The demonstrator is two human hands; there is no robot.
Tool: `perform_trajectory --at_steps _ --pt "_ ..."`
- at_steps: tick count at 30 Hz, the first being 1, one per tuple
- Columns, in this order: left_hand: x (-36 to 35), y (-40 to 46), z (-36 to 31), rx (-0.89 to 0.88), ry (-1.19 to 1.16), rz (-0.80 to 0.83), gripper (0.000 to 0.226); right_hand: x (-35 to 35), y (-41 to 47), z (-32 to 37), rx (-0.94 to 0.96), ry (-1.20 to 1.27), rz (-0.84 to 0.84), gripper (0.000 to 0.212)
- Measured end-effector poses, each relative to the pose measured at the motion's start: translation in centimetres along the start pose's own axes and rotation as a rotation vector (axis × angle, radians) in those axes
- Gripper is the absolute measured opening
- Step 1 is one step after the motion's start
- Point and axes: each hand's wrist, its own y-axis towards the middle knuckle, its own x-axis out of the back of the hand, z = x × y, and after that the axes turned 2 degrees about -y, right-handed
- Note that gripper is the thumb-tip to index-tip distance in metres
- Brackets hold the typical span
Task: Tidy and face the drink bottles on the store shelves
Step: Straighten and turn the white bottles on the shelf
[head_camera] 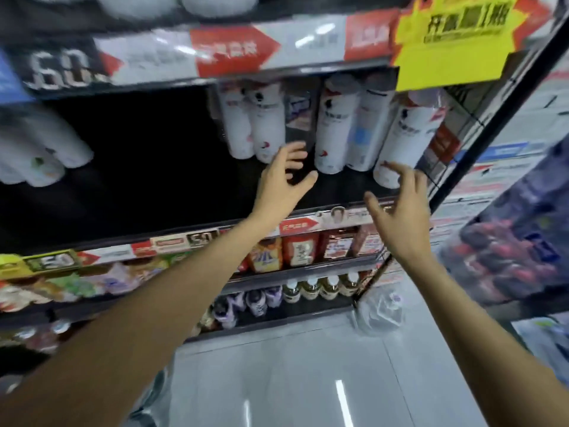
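White bottles (331,124) stand in a cluster at the right end of the dark shelf (147,167), upright on their bases, long axes running floor-to-ceiling though the wide lens leans them toward twelve o'clock. Both hands are up there and both are empty. The left hand (284,177) has its grip spread apart, fingers fanned, sitting right at the gap between the left pair of bottles (255,124) and the tall middle one; its fingertips look just short of the nearest base, though contact is hard to call through the blur. The right hand (400,211) is likewise apart, fingers curled loosely, with the rightmost bottle (403,140) lying at about twelve o'clock from its palm, fingertips just beside that bottle's lower edge. So the call here: the right hand is nearer the end bottle, the left nearer the middle group. The next move likely means closing around a bottle's body from the front and drawing or turning it. Labels are too smeared to judge which faces are forward.
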Motion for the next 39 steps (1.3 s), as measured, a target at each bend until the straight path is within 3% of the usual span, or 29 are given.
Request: perform_trajectory --at_steps 5,10,14,17,21,25,31,39 --pt "-6.0 5.1 2.2 -0.059 0.069 -0.168 0.078 -1.3 4.6 -3.0 -0.001 -0.079 -0.183 0.065" --pt "-9.1 9.9 2.0 -0.087 0.164 -0.298 0.099 -2.6 7.6 -4.6 -0.015 0.029 -0.261 0.084" --pt "-9.8 11.8 1.2 -0.025 0.123 -0.335 0.098 -3.2 8.9 -4.7 -0.112 0.179 -0.229 0.101" --pt "-9.5 10.8 1.4 -0.028 0.062 -0.369 0.089 -2.9 9.9 -4.9 -0.143 0.255 -0.246 0.1" --pt "-8.4 8.1 2.1 -0.129 -0.05 -0.339 0.09 -2.3 9.3 -4.6 -0.104 0.323 -0.167 0.074" --pt "-8.2 4.7 1.7 -0.147 -0.178 -0.34 0.094 -1.8 6.4 -3.2 0.066 0.411 -0.141 0.068" --pt "-5.2 -0.7 -3.4 -0.178 -0.22 -0.358 0.08 2.9 2.9 0.7 0.139 0.47 -0.151 0.077" --pt "2.2 -8.9 -12.7 -0.059 -0.092 -0.178 0.092 11.8 -2.6 6.3 0.004 0.608 0.167 0.084"
